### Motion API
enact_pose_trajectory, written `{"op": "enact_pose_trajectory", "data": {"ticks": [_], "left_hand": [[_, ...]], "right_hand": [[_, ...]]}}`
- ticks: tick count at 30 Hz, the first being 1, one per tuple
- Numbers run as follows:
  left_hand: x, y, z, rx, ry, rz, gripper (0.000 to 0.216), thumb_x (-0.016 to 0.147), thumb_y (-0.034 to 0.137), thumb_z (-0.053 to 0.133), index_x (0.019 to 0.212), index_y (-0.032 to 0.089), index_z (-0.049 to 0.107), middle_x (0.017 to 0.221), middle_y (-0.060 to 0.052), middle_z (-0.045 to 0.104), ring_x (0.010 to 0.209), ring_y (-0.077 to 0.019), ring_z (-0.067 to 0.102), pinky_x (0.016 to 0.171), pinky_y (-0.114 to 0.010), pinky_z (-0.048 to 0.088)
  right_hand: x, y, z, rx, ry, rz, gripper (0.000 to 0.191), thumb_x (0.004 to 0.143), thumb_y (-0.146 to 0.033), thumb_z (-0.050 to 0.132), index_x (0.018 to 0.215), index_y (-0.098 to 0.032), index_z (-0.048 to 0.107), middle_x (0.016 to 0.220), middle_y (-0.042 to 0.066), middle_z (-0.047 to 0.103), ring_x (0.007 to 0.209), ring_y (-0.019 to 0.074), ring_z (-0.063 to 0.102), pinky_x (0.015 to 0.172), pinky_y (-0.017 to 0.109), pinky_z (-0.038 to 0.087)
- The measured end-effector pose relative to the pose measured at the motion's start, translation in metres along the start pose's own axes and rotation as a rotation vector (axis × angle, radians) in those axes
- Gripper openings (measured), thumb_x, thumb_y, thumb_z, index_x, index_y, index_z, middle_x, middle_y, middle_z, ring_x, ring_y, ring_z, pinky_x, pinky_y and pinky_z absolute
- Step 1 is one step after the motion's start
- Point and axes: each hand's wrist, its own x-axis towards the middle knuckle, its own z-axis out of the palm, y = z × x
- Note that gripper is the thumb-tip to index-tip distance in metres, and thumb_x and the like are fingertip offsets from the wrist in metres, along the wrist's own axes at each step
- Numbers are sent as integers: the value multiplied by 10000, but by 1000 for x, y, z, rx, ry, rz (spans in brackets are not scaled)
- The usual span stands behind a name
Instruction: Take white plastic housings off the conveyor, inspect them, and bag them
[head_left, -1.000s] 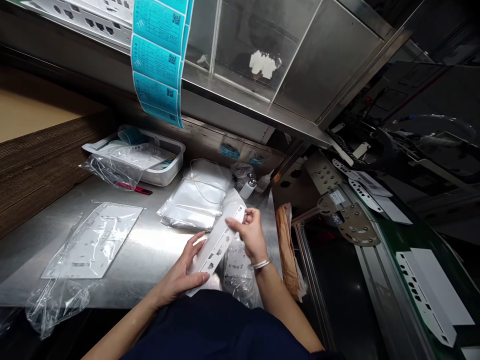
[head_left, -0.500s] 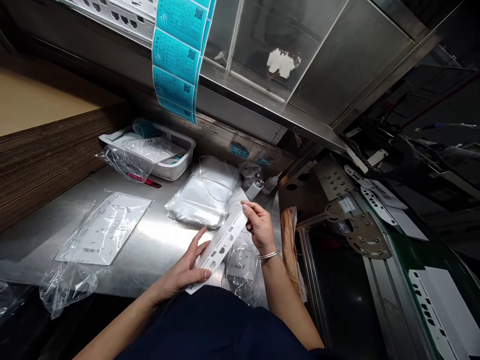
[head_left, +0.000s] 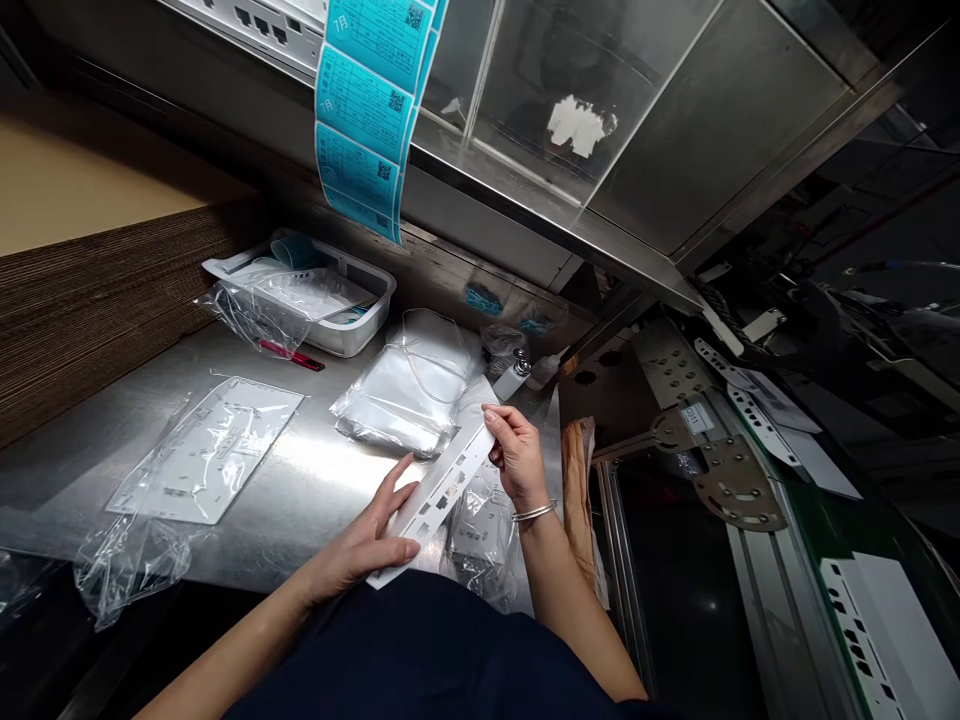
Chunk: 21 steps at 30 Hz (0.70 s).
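I hold a long white metal panel (head_left: 442, 480) with several rectangular cut-outs, tilted over the near edge of the steel table (head_left: 315, 480). My left hand (head_left: 367, 545) grips its near end, thumb on top. My right hand (head_left: 517, 455), with a bangle at the wrist, pinches its far end. Under the panel lies a clear bag with another white part (head_left: 476, 540). A stack of clear plastic bags (head_left: 409, 390) lies just beyond the panel.
A bagged white plate (head_left: 202, 455) lies at the left. A white tray (head_left: 345, 335) with bags and a red pen (head_left: 292, 356) stand behind. Blue labels (head_left: 367, 110) hang overhead. Corrugated cardboard (head_left: 90, 300) flanks the left. A conveyor with white panels (head_left: 862, 610) runs at the right.
My right hand slid its pinch slightly along the panel's far end; the panel stays held in both hands. The view shifted a little to the left.
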Motion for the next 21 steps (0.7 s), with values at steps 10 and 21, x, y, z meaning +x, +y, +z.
{"op": "enact_pose_trajectory", "data": {"ticks": [10,21], "left_hand": [[-44,-29,-20,-10,-14,-13,1029,771,630,509,1425,321,-223,1519,-118,226,1387,-364,169,1071,-564,201],[-54,-13,-9,-94,161,-26,1170,622,710,600,1436,356,-163,1489,-86,304,1396,-375,118,1094,-561,149]], "right_hand": [[85,49,-87,-881,311,-151,315,828,-357,474,920,-131,672,876,89,656,796,185,590,710,280,451],[122,111,-73,-1201,170,-99,402,728,-202,620,1127,-165,616,910,76,669,884,216,577,813,301,423]]}}
